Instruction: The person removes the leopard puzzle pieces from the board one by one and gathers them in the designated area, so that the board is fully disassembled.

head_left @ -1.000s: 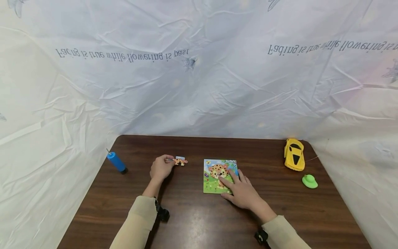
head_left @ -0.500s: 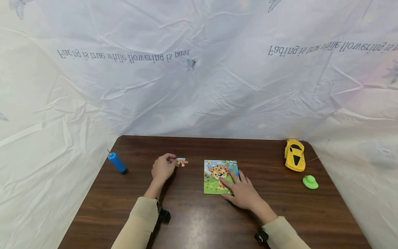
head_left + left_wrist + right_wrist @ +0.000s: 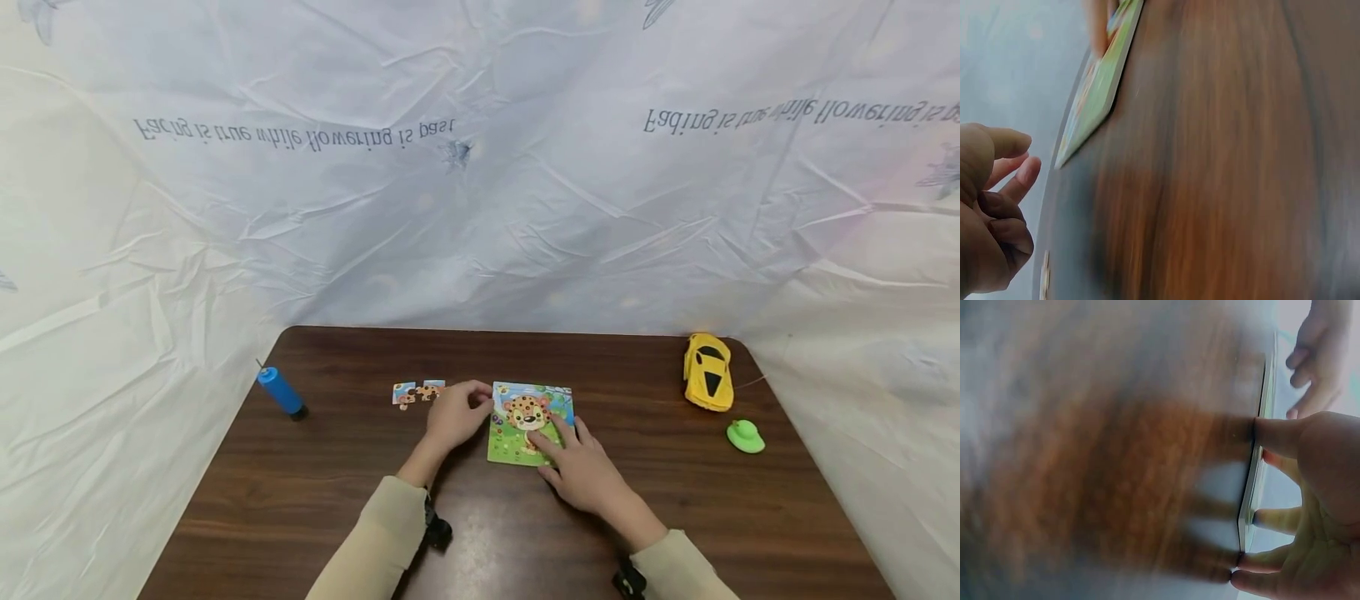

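A square puzzle board (image 3: 517, 437) with a leopard picture lies flat on the dark wooden table (image 3: 300, 500). My right hand (image 3: 558, 442) rests on its near right part with straight fingers; the right wrist view shows those fingers (image 3: 1272, 440) spread along the board's edge (image 3: 1266, 387). My left hand (image 3: 468, 404) sits just left of the board, fingers loosely curled and holding nothing (image 3: 1013, 169), a small gap from the board's corner (image 3: 1100, 81). Two loose puzzle pieces (image 3: 418, 392) lie side by side on the table, left of that hand.
A blue cylinder with a black tip (image 3: 279, 392) lies near the table's left edge. A yellow toy car (image 3: 708, 372) and a small green object (image 3: 746, 437) sit at the right. Crinkled white sheeting surrounds the table on three sides.
My left hand let go of the puzzle piece beside another and moved right to the board's left edge. The right hand stayed on the board.
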`<state>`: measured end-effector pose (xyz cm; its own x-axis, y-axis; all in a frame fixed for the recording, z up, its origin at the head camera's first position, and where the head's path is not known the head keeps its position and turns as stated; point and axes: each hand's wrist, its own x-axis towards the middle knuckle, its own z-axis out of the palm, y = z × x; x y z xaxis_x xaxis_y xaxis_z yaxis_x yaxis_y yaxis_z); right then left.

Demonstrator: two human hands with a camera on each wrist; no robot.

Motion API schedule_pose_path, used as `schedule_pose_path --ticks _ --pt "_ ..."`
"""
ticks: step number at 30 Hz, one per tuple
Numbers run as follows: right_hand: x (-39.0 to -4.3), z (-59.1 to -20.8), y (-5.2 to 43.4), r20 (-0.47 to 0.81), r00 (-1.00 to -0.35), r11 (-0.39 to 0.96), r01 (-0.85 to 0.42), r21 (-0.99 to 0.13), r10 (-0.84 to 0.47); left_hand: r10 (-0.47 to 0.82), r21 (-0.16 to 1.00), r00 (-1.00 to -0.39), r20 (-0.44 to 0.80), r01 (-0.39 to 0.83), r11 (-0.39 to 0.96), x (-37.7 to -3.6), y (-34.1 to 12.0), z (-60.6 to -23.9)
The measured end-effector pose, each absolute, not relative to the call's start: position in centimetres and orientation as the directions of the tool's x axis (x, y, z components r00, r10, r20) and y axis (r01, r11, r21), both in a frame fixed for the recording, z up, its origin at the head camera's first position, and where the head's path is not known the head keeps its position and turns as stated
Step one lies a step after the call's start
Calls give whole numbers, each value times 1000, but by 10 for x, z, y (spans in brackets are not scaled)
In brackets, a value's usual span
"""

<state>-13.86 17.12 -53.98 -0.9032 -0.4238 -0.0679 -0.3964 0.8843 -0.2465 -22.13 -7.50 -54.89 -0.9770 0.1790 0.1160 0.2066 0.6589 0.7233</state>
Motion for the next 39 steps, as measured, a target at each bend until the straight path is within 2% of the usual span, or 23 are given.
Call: schedule_pose_path --ticks 7,13,25,39 --pt "-139 -541 170 -31 -897 880 -425 -210 -441 286 729 -957 39 223 647 -221 -43 -548" --pt "-140 -541 172 -22 -885 868 -450 -211 -465 329 706 -944 6 237 668 -224 -22 -551" --pt "-139 -539 171 -21 -890 877 -445 -181 -456 280 634 -959 -31 198 748 -224 6 -548" --pt "-136 -541 171 3 -886 875 -459 -153 -464 276 676 -961 -15 194 711 -218 13 -549"
